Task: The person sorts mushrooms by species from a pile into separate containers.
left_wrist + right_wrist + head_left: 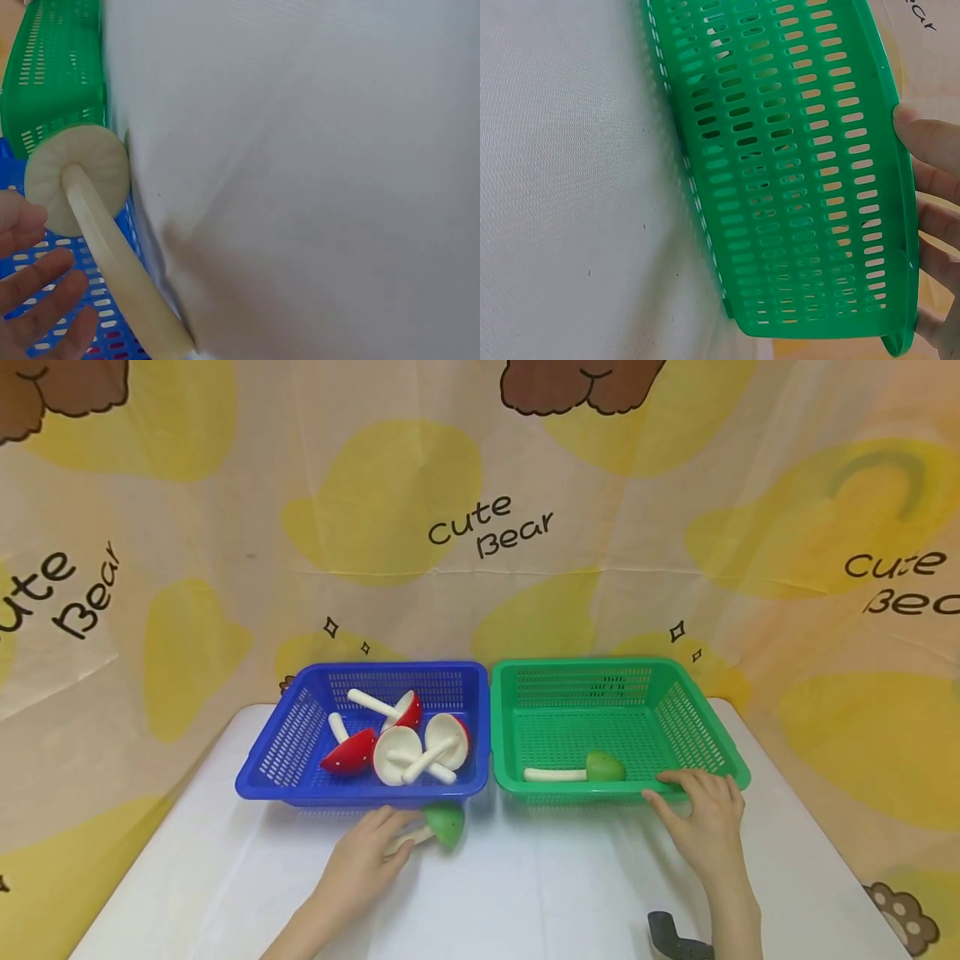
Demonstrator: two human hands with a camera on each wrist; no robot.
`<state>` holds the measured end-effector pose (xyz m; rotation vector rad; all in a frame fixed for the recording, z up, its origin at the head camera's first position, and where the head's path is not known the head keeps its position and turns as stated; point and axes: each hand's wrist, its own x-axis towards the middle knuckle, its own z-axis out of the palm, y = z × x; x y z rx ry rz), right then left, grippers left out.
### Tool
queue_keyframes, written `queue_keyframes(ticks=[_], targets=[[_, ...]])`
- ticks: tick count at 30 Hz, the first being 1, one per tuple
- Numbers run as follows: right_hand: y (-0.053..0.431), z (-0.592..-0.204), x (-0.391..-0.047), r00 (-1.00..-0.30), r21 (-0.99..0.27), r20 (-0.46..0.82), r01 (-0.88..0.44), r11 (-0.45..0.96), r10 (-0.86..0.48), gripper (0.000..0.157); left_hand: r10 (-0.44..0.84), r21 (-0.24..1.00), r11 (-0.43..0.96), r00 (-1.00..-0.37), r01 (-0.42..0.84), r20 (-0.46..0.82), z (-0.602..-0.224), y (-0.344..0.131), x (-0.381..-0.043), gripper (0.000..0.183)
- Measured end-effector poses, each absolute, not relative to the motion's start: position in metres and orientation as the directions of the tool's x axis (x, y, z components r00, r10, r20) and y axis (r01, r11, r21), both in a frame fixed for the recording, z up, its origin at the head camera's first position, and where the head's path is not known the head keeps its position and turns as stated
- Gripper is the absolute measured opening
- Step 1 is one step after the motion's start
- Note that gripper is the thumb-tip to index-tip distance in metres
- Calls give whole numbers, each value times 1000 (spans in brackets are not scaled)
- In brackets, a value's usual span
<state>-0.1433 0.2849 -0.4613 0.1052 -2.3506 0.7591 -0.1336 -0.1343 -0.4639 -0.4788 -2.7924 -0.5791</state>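
In the head view my left hand (369, 847) is at a toy mushroom with a green cap (444, 825), close in front of the blue basket. Its thumb and fingers lie on either side of the pale stem. The left wrist view has the fingers (49, 289) spread beside the stem (120, 270), with a gap showing. My right hand (705, 818) holds the front rim of the green basket (570, 789) near its right corner, thumb outside and fingers over the edge. Inside that basket lies another green-capped mushroom (604, 767).
Several red-capped toy mushrooms (349, 752) lie in the blue basket (360, 793), which stands beside the green one. A patterned cloth (495, 602) hangs behind the white table (510, 893). Near my right forearm is a black bent object (675, 939).
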Motion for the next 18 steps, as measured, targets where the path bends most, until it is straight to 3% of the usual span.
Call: queue_keyframes(ticks=[11,18], targets=[[285,-461,-143,-786,-499,606,-260,827,118,29,377,280,859,-900,428,220,-475,-148,-141,46],[285,-461,-143,-790,-502,601,-258,826,118,28,432,237,839,-864,490,258,-479,-150,-142,50]])
